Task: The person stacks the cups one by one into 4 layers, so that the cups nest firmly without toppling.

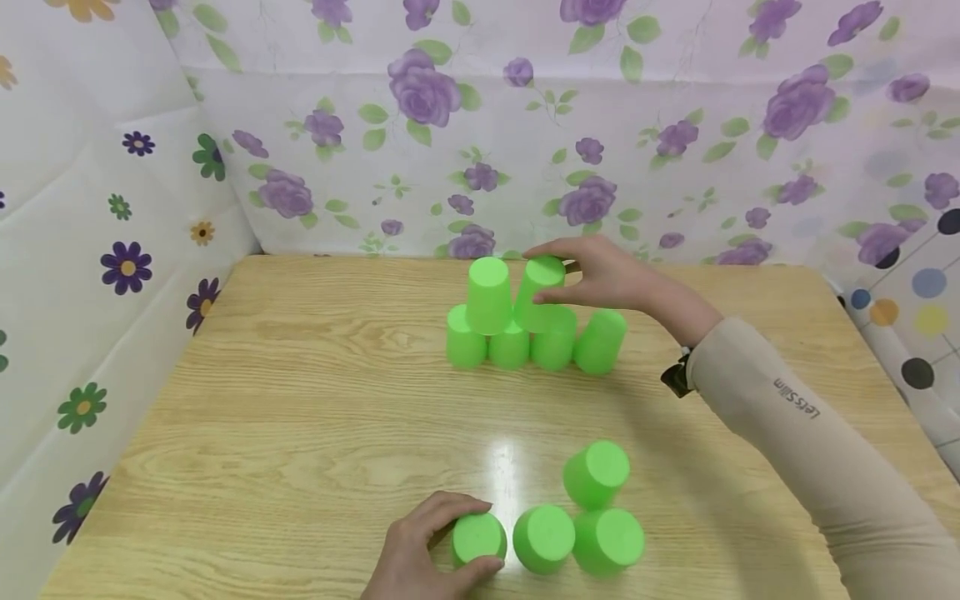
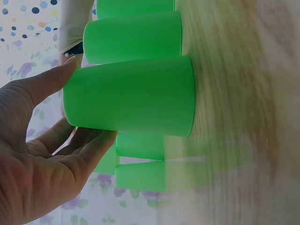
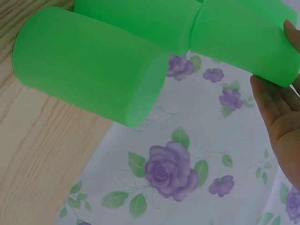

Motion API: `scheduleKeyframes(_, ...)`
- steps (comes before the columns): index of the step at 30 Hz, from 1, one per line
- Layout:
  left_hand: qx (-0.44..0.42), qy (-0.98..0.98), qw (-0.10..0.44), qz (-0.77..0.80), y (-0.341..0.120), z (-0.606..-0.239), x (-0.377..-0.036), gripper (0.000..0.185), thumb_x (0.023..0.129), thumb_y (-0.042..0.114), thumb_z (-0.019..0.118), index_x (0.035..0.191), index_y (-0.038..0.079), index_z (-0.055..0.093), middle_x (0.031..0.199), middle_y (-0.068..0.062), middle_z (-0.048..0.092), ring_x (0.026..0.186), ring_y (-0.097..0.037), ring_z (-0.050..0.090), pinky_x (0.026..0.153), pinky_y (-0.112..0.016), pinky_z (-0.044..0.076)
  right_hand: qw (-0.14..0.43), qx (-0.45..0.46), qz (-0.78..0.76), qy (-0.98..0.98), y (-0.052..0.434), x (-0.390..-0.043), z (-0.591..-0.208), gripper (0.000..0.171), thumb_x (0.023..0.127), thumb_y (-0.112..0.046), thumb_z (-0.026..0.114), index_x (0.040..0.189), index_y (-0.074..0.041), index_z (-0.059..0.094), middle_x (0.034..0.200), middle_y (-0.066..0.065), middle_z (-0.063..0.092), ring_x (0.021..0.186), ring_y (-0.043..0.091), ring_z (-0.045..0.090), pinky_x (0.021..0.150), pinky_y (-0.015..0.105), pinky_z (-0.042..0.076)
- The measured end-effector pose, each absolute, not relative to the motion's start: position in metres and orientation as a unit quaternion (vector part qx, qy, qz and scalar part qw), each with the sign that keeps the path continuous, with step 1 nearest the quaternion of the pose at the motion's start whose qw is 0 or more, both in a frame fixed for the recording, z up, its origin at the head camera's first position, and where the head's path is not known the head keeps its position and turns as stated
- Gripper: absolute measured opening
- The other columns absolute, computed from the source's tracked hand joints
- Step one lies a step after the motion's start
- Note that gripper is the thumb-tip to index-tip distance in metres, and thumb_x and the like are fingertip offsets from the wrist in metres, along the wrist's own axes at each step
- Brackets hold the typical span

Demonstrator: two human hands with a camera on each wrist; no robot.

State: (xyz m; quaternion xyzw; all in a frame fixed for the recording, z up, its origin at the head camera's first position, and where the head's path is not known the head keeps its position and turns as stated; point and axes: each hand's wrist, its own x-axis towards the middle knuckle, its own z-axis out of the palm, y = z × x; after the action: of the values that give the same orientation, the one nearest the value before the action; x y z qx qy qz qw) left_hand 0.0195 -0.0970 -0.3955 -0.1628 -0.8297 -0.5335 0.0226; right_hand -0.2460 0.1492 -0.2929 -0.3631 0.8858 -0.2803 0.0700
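Note:
In the head view, my right hand point(image 1: 592, 271) grips an upside-down green cup point(image 1: 538, 287) on the second level of a stack. Beside it on that level stands another green cup point(image 1: 489, 293). Below them is a bottom row of several inverted cups, the rightmost cup point(image 1: 600, 342) standing slightly apart at the top. Near the front edge, my left hand point(image 1: 420, 546) holds a green cup point(image 1: 478, 540) between thumb and fingers; in the left wrist view this cup point(image 2: 131, 96) stands rim down on or just at the table. The right wrist view shows the gripped cup point(image 3: 246, 42) and fingers around its base.
Three more inverted cups stand right of my left hand: a near cup point(image 1: 543, 539), a right cup point(image 1: 609, 542) and a farther cup point(image 1: 596, 473). The wooden table point(image 1: 300, 400) meets a flowered cloth point(image 1: 525, 125) at its back edge.

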Motion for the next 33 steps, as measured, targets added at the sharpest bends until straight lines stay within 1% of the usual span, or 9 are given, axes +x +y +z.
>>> scheduleKeyframes(6, -0.165, -0.826, 0.026, -0.539, -0.097, -0.396, 0.02, 0.038, 0.069, 0.025, 0.083, 0.104, 0.022, 0.066, 0.1, 0.009, 0.065, 0.09, -0.005, 0.062, 0.082, -0.023, 0.051, 0.07, -0.361, -0.277, 0.888, 0.149, -0.244, -0.293, 0.059, 0.081, -0.037, 0.072, 0.132, -0.016, 0.053, 0.127, 0.0, 0.057, 0.112, 0.015, 0.056, 0.094, 0.035, 0.048)
scheduleKeyframes(10, -0.166, -0.822, 0.025, -0.544, -0.097, -0.396, 0.02, 0.039, 0.07, 0.026, 0.082, 0.105, 0.022, 0.066, 0.101, 0.009, 0.065, 0.091, -0.006, 0.061, 0.084, -0.022, 0.05, 0.069, -0.363, -0.275, 0.888, 0.15, -0.243, -0.293, 0.063, 0.081, -0.039, 0.071, 0.136, -0.017, 0.048, 0.13, 0.001, 0.055, 0.114, 0.015, 0.054, 0.095, 0.036, 0.048)
scheduleKeyframes(15, -0.166, -0.822, 0.022, -0.545, -0.096, -0.396, 0.02, 0.04, 0.069, 0.026, 0.083, 0.105, 0.022, 0.067, 0.101, 0.01, 0.065, 0.092, -0.005, 0.061, 0.084, -0.022, 0.05, 0.055, -0.368, -0.276, 0.886, 0.154, -0.24, -0.293, 0.074, 0.08, -0.043, 0.07, 0.142, -0.018, 0.038, 0.14, 0.004, 0.046, 0.125, 0.019, 0.046, 0.103, 0.039, 0.04)
scheduleKeyframes(18, -0.173, -0.823, 0.026, -0.54, -0.096, -0.396, 0.02, 0.041, 0.068, 0.025, 0.083, 0.105, 0.021, 0.067, 0.101, 0.009, 0.065, 0.091, -0.005, 0.061, 0.082, -0.022, 0.051, 0.036, -0.363, -0.272, 0.891, 0.159, -0.235, -0.293, 0.077, 0.08, -0.045, 0.069, 0.143, -0.019, 0.036, 0.143, 0.003, 0.042, 0.13, 0.022, 0.04, 0.106, 0.042, 0.035)
scheduleKeyframes(21, -0.186, -0.833, 0.041, -0.52, -0.097, -0.397, 0.02, 0.044, 0.066, 0.022, 0.084, 0.106, 0.02, 0.067, 0.101, 0.009, 0.065, 0.091, -0.005, 0.062, 0.081, -0.023, 0.052, 0.006, -0.356, -0.259, 0.898, 0.165, -0.229, -0.293, 0.076, 0.08, -0.047, 0.069, 0.143, -0.019, 0.037, 0.146, 0.003, 0.037, 0.135, 0.025, 0.032, 0.108, 0.048, 0.031)
scheduleKeyframes(24, -0.204, -0.843, 0.062, -0.495, -0.098, -0.398, 0.019, 0.046, 0.064, 0.02, 0.085, 0.107, 0.019, 0.066, 0.103, 0.008, 0.066, 0.092, -0.007, 0.063, 0.081, -0.024, 0.052, -0.011, -0.353, -0.252, 0.901, 0.171, -0.223, -0.294, 0.075, 0.081, -0.046, 0.068, 0.143, -0.018, 0.037, 0.148, 0.003, 0.033, 0.138, 0.027, 0.027, 0.109, 0.052, 0.028)
scheduleKeyframes(29, -0.238, -0.843, 0.083, -0.474, -0.1, -0.398, 0.018, 0.049, 0.064, 0.019, 0.085, 0.108, 0.014, 0.065, 0.104, 0.004, 0.067, 0.093, -0.01, 0.064, 0.082, -0.023, 0.052, -0.022, -0.352, -0.248, 0.902, 0.18, -0.208, -0.295, 0.071, 0.083, -0.043, 0.068, 0.142, -0.019, 0.038, 0.149, 0.004, 0.031, 0.138, 0.028, 0.027, 0.107, 0.053, 0.029)
scheduleKeyframes(33, -0.294, -0.841, 0.116, -0.44, -0.101, -0.399, 0.016, 0.053, 0.063, 0.014, 0.085, 0.111, 0.007, 0.063, 0.104, -0.002, 0.065, 0.092, -0.014, 0.063, 0.084, -0.017, 0.05, -0.067, -0.374, -0.249, 0.891, 0.185, -0.192, -0.297, 0.068, 0.082, -0.035, 0.071, 0.14, -0.015, 0.042, 0.147, 0.007, 0.035, 0.135, 0.029, 0.031, 0.106, 0.053, 0.031)
